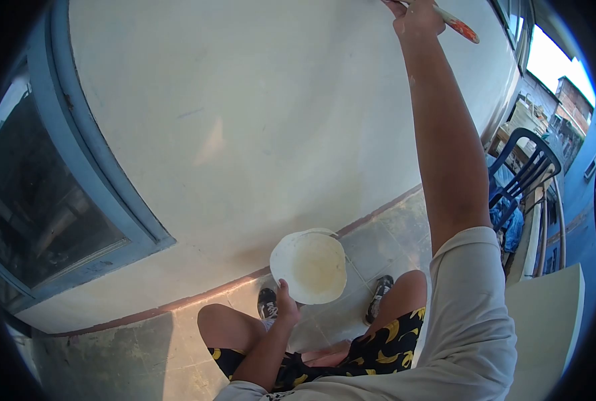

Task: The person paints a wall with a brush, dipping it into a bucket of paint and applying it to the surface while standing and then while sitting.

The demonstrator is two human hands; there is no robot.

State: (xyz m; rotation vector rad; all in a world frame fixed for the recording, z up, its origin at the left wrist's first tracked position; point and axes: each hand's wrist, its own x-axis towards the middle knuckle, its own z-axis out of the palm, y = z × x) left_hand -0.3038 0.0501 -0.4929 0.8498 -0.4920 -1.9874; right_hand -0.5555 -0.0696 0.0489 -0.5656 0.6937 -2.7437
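A white round paint tub (309,267) is tilted toward me between my knees, with pale liquid or residue inside. My left hand (287,302) grips it at its lower left rim, the thumb over the edge. High up at the top edge of the view, my right hand (420,19) is closed around a paintbrush (461,28) whose light handle ends in an orange-red tip. The bristle end is out of view. Right in front of me stands the off-white wall (258,120), with faint marks and uneven patches.
A blue-framed window (100,147) is on the left. Reddish trim (197,301) runs along the wall's base above the tiled floor (131,354). On the right are a dark blue plastic chair (528,164), blue sheeting (514,230) and a pale panel (545,327).
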